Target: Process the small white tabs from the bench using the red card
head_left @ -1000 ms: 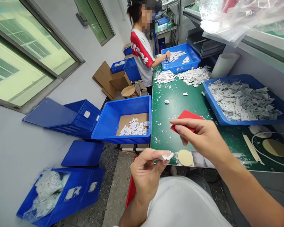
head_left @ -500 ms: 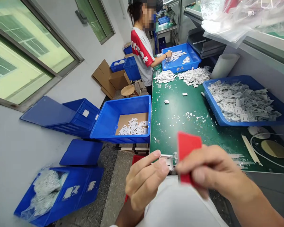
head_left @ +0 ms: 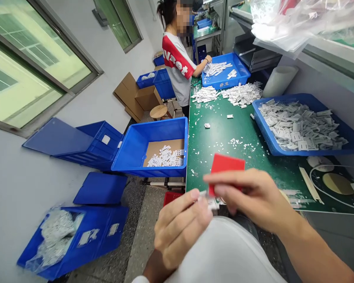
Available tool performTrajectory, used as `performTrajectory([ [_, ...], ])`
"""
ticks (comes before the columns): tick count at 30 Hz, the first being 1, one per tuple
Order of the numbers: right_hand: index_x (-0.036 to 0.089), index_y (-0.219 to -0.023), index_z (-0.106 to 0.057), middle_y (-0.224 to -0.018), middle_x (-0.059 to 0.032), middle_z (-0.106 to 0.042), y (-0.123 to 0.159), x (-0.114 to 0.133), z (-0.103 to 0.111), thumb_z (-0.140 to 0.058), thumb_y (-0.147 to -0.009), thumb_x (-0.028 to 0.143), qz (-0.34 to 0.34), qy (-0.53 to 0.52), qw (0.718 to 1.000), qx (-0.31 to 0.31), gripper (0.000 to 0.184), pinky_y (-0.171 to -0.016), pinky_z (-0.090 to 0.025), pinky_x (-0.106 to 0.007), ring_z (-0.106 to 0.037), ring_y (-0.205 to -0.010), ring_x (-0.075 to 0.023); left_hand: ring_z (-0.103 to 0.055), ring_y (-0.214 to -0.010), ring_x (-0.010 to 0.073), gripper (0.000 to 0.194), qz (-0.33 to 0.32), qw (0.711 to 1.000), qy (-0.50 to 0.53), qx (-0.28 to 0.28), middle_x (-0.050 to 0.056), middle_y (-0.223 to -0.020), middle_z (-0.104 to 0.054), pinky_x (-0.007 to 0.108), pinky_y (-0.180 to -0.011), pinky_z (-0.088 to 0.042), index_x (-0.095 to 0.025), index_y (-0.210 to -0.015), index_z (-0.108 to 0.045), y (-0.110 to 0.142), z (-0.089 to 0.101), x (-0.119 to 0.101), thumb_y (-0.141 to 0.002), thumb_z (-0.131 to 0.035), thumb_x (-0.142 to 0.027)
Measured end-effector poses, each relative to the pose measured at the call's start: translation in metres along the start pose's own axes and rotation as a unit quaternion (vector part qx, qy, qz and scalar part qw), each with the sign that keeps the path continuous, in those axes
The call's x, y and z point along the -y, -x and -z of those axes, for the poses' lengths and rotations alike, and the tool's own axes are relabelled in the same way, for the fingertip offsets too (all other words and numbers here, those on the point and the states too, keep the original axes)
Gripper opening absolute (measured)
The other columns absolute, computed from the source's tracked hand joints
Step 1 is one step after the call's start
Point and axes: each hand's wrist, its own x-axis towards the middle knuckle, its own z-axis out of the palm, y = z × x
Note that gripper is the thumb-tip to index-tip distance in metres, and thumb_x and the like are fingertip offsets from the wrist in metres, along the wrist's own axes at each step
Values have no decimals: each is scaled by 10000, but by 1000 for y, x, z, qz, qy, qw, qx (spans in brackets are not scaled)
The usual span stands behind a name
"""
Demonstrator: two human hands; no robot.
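Observation:
Between its thumb and fingers, my left hand (head_left: 183, 224) pinches a small white plastic part (head_left: 214, 204), partly hidden by the fingertips and blurred. My right hand (head_left: 250, 188) grips a flat red piece (head_left: 227, 169) with straight edges; its exact kind I cannot make out. The lower corner of the red piece is at or very near the white part, though blur hides whether they touch. Both hands are in front of my body, by the near edge of the green table (head_left: 218, 145).
Right of the hands stands a blue tray (head_left: 271, 145) heaped with white parts. A blue bin (head_left: 150, 173) holding similar parts adjoins the table's left edge. Farther back, a co-worker (head_left: 177, 74) reaches into another blue tray (head_left: 224, 84). White scraps dot the tabletop; a pale strip (head_left: 311, 184) lies right.
My right hand has moved up and slightly left, and the red piece has tilted with it. My left hand stays nearly in place. The co-worker's hand has shifted a little within the far tray.

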Motion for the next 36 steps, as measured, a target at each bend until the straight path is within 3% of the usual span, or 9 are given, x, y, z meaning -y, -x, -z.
performTrajectory([
  [4,241,-1124,-771,-654,-8,-684,1,-5,3,-656,-925,357,-2,87,989,-119,257,-488,-465,-252,-568,-518,-126,-764,-916,217,235,-80,996,-21,-21,25,-1017,-788,374,-783,-696,-202,-1090,-712,-3,-1,4,-865,-700,-136],
  [8,264,-1134,-762,-709,-17,-718,8,-4,4,-634,-948,343,21,72,993,-88,239,-505,-471,-254,-605,-556,-133,-760,-945,228,242,-71,997,-28,13,38,-1049,-783,396,-798,-698,-182,-1071,-711,-6,4,1,-841,-717,-107],
  [12,293,-1183,-737,-735,-14,-722,13,-3,3,-603,-973,321,33,29,997,-58,251,-477,-438,-243,-566,-550,-120,-766,-901,222,231,-69,997,-2,-19,45,-1046,-779,390,-790,-702,-156,-1029,-713,-7,1,1,-819,-723,-60],
  [17,361,-1146,-746,-729,7,-703,17,-3,0,-602,-978,311,36,-70,997,-24,226,-480,-433,-217,-570,-573,-110,-766,-877,215,355,58,986,137,-69,-5,-970,-772,401,-764,-696,-202,-1064,-692,-5,-15,3,-775,-749,-4],
  [21,325,-1034,-791,-799,-21,-733,21,0,-6,-673,-929,351,18,-110,993,-47,160,-549,-499,-237,-608,-635,-132,-764,-881,216,266,180,953,233,-76,-4,-921,-764,365,-729,-674,-193,-980,-674,-3,-24,-4,-789,-753,-26],
  [25,305,-995,-804,-909,-39,-771,16,-2,-17,-728,-882,354,-5,-125,992,-16,144,-676,-559,-264,-680,-764,-167,-764,-874,203,265,179,954,229,-74,-16,-922,-769,360,-762,-672,-212,-971,-685,-1,-26,-8,-785,-764,-41],
  [30,237,-1037,-793,-813,-52,-753,2,-18,-24,-772,-827,391,-71,-101,978,-167,261,-539,-508,-254,-643,-664,-163,-765,-867,216,327,131,965,206,-99,-6,-960,-769,438,-780,-691,-216,-1050,-700,-2,-23,-9,-792,-739,-19],
  [34,198,-1045,-787,-746,-63,-727,1,-20,-23,-839,-747,397,-134,-201,969,-57,363,-455,-416,-231,-553,-556,-124,-764,-858,205,318,125,965,202,-109,-18,-957,-767,427,-772,-694,-226,-1038,-698,-1,-25,-8,-795,-742,-26],
  [36,208,-1008,-793,-736,-40,-709,1,-18,-21,-848,-741,376,-139,-239,959,-61,320,-440,-355,-201,-470,-512,-73,-762,-891,217,322,137,961,210,-116,-14,-966,-767,433,-773,-691,-219,-1032,-692,0,-27,-8,-789,-743,-14],
])
